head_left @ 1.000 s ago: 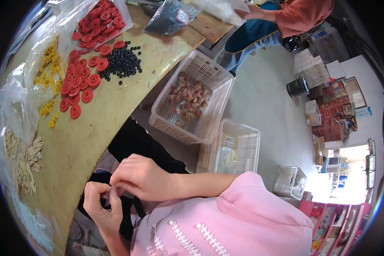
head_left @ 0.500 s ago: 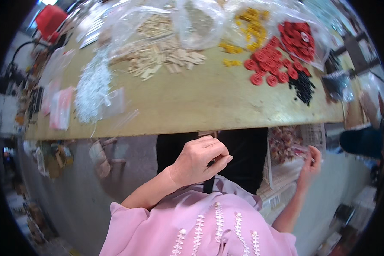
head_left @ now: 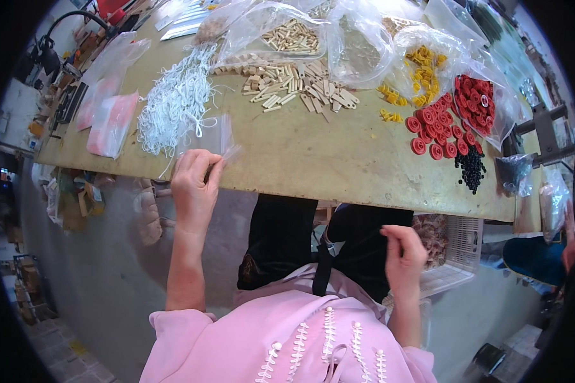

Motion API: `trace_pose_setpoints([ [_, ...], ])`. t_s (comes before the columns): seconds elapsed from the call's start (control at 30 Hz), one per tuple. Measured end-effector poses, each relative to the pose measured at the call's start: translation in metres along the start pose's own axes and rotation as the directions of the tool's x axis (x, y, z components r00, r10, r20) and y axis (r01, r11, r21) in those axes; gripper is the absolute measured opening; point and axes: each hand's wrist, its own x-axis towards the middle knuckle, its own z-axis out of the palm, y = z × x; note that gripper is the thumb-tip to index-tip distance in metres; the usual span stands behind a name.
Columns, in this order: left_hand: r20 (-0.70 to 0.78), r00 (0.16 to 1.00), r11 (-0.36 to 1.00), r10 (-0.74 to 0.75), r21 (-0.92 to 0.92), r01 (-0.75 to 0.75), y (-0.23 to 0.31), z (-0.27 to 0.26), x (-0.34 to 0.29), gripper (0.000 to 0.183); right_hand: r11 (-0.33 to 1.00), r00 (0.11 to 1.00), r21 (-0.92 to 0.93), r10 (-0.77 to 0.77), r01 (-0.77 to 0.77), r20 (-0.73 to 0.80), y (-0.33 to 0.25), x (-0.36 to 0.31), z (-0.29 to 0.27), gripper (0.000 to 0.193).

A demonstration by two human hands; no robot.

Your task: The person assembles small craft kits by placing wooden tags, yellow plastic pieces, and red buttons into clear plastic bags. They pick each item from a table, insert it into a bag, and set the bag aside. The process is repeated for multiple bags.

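Observation:
At the table's near edge, left of centre, my left hand (head_left: 197, 182) pinches a small clear plastic bag (head_left: 234, 154) between thumb and fingertips. Another flat clear bag (head_left: 226, 133) lies just beyond it, beside a tangled heap of white string loops (head_left: 176, 105). My right hand (head_left: 405, 258) hovers above my lap on the right, its fingers curled in and nothing visible in them. Farther back on the table are small wooden pieces (head_left: 300, 86), yellow plastic parts (head_left: 424, 75), red round wheels (head_left: 436, 134) and little black parts (head_left: 471, 171).
Packs of clear bags with pink edges (head_left: 113, 124) lie on the left of the table (head_left: 313, 159). Large open plastic bags (head_left: 362, 48) line the back. A white basket (head_left: 460, 252) with bagged pieces stands below the table at right, near a blue stool seat (head_left: 535, 260).
My left hand has gone from over my lap to the bags at the table's left edge. My right hand has come inward from above the basket. The view has shifted a little.

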Motion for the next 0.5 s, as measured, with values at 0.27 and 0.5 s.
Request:
trace_pose_setpoints([
  [0.27, 0.076, 0.99, 0.866, -0.12, -0.48, 0.142, 0.058, 0.006, -0.015, 0.007, 0.717, 0.863, 0.562, 0.111, -0.413, 0.492, -0.062, 0.035, 0.052, 0.016],
  [0.5, 0.214, 0.975, 0.785, 0.062, -0.614, 0.085, 0.097, 0.016, -0.035, 0.012, 0.486, 0.75, 0.612, 0.151, -0.624, 0.644, -0.06, 0.043, 0.06, 0.013],
])
